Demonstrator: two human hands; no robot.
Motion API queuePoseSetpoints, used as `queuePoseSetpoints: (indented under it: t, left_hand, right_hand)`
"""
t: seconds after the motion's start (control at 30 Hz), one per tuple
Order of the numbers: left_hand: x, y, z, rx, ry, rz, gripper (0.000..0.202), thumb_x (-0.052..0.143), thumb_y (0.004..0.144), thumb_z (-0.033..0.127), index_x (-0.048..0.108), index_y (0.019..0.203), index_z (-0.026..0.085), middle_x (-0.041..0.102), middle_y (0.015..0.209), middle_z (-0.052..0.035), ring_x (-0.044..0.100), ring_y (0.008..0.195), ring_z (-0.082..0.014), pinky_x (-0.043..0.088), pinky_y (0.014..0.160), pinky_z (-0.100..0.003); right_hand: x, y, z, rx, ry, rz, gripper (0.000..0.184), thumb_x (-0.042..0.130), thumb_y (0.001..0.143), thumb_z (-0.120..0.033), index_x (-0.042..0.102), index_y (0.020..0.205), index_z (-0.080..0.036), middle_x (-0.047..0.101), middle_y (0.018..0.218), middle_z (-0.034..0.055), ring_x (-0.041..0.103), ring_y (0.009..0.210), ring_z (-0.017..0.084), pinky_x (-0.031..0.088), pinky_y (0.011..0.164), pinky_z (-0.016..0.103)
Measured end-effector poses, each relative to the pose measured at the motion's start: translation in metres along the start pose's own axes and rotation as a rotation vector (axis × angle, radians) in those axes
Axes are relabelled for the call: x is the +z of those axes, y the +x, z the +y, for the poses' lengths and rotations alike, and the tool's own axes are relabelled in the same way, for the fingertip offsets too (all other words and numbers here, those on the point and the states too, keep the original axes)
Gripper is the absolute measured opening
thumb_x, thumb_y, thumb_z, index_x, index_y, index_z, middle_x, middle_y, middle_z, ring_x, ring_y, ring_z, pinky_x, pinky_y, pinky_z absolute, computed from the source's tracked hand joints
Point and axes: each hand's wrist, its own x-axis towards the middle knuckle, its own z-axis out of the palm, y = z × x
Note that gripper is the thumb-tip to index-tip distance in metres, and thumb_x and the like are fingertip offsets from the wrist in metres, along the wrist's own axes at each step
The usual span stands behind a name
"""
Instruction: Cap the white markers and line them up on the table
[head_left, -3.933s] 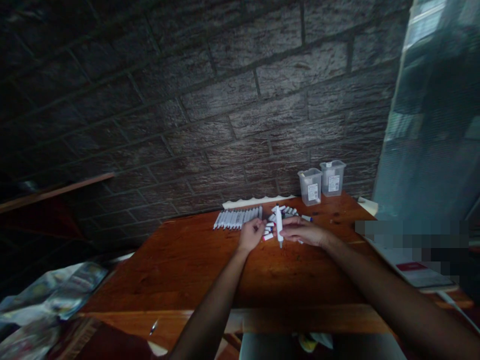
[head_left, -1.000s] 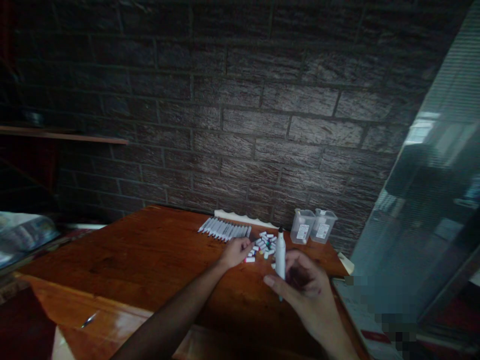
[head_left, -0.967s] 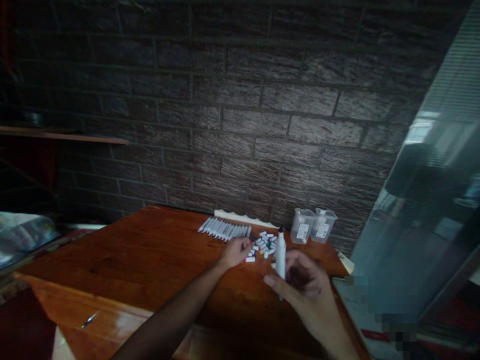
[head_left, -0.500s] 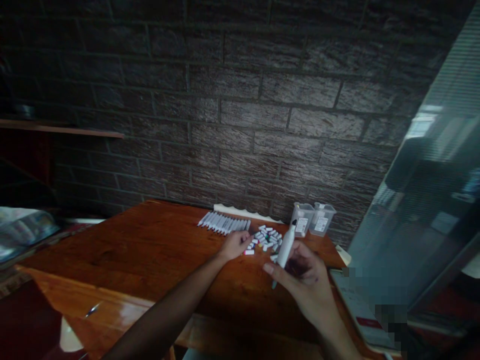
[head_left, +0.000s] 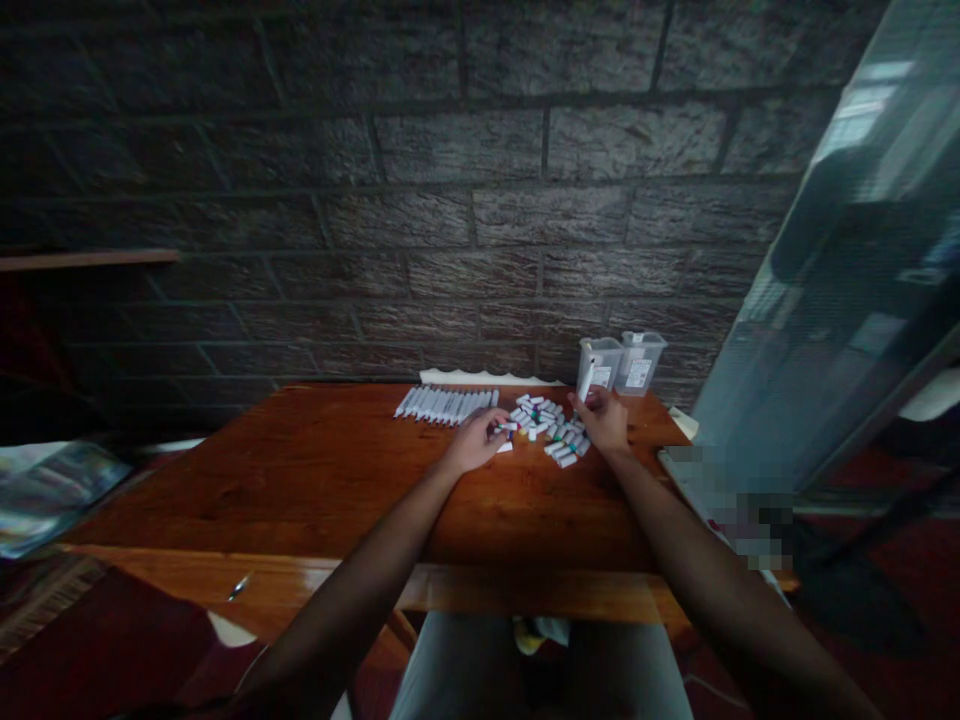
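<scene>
My right hand [head_left: 604, 420] is closed round a white marker [head_left: 585, 381] that stands nearly upright, just in front of the left one of two clear plastic cups [head_left: 598, 364]. My left hand [head_left: 477, 440] rests curled on the wooden table [head_left: 315, 480], its fingertips touching the left edge of a pile of small white caps with coloured ends [head_left: 546, 428]. What those fingers pinch, if anything, is too small to make out. A neat row of white markers [head_left: 446, 404] lies behind my left hand.
The second clear cup [head_left: 640, 360] stands against the brick wall. A white scalloped strip [head_left: 487, 378] lies behind the marker row. Papers [head_left: 712, 490] sit at the table's right edge beside a glass panel [head_left: 825, 300]. A magazine [head_left: 45, 480] lies far left.
My right hand has carried the marker away from me, from near my body to the cups at the back. My left hand has stayed at the cap pile. The view has tilted down.
</scene>
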Motion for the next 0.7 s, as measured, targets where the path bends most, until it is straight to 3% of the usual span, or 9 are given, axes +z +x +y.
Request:
queuePoseSetpoints:
  t: [0.13, 0.33, 0.57, 0.7]
  left_hand:
    - [0.0, 0.002, 0.001, -0.014, 0.099, -0.01, 0.018, 0.059, 0.081, 0.022, 0.065, 0.098, 0.017, 0.066, 0.098, -0.0062, 0.058, 0.094, -0.0188, 0.044, 0.089, -0.033]
    - [0.0, 0.002, -0.004, 0.027, 0.041, -0.085, 0.018, 0.056, 0.085, 0.024, 0.071, 0.091, 0.016, 0.067, 0.096, -0.0085, 0.061, 0.092, -0.018, 0.047, 0.086, -0.031]
    - [0.004, 0.004, -0.009, 0.036, -0.024, -0.094, 0.019, 0.061, 0.084, 0.029, 0.073, 0.09, 0.016, 0.067, 0.101, -0.0108, 0.061, 0.096, -0.0196, 0.047, 0.089, -0.033]
    - [0.003, 0.004, -0.011, 0.019, -0.05, -0.073, 0.022, 0.067, 0.08, 0.033, 0.071, 0.092, 0.016, 0.065, 0.103, -0.0096, 0.061, 0.085, -0.0153, 0.049, 0.078, -0.028]
  right_hand:
    - [-0.004, -0.008, 0.001, 0.08, 0.023, 0.093, 0.056, 0.058, 0.075, -0.063, 0.065, 0.096, -0.012, 0.07, 0.078, 0.0105, 0.062, 0.066, 0.018, 0.044, 0.063, 0.026]
    - [0.007, -0.014, -0.005, 0.04, 0.057, -0.001, 0.054, 0.06, 0.073, -0.065, 0.065, 0.09, -0.014, 0.069, 0.073, 0.007, 0.06, 0.063, 0.015, 0.043, 0.06, 0.024]
    - [0.006, -0.014, -0.003, 0.036, 0.096, 0.005, 0.054, 0.059, 0.074, -0.065, 0.065, 0.09, -0.014, 0.07, 0.074, 0.008, 0.061, 0.064, 0.016, 0.044, 0.06, 0.024]
    - [0.008, -0.013, -0.003, 0.044, 0.11, -0.008, 0.053, 0.06, 0.074, -0.063, 0.065, 0.092, -0.014, 0.07, 0.074, 0.0073, 0.062, 0.064, 0.016, 0.045, 0.061, 0.024]
